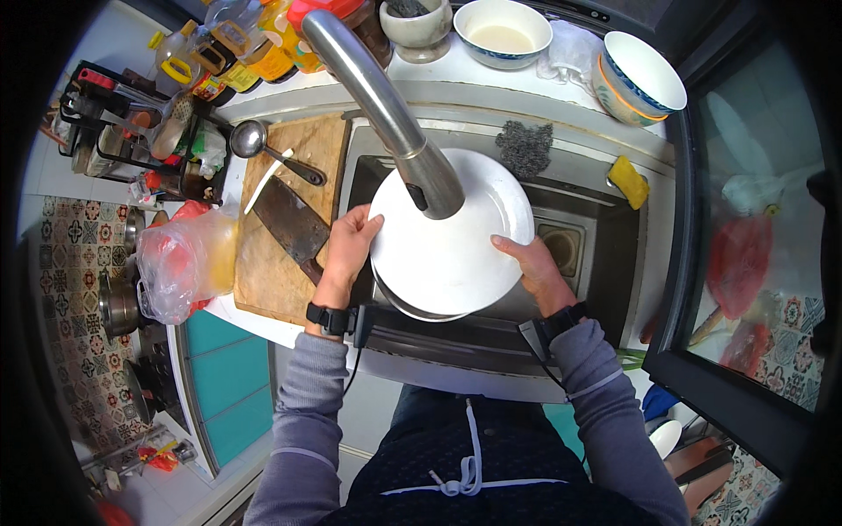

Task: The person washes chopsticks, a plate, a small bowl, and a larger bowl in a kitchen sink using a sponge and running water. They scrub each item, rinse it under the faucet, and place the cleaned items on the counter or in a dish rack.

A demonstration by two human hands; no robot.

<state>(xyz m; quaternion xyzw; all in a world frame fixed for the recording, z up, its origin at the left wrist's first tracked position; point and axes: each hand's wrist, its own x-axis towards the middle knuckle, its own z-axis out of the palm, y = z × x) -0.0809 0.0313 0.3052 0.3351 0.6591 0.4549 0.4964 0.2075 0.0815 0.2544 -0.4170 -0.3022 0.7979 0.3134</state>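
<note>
Between my two hands is a round white plate (447, 256), held over the stainless steel sink (605, 263). My left hand (352, 240) grips its left rim, the thumb lying on the upper face. On the right rim, my right hand (536, 263) does the same, with its fingers hidden beneath. Below the plate's near edge shows the curved rim of another dish or pan (401, 304), mostly covered. The metal faucet (395, 118) reaches in from above and hides part of the plate. I see no water running from it.
Left of the sink, a wooden cutting board (276, 296) bears a cleaver (289, 220) and a ladle (279, 148). Steel wool (525, 148) and a yellow sponge (629, 182) lie along the sink's back ledge. Bowls (503, 33) line the sill, and an open window frame (684, 230) stands at right.
</note>
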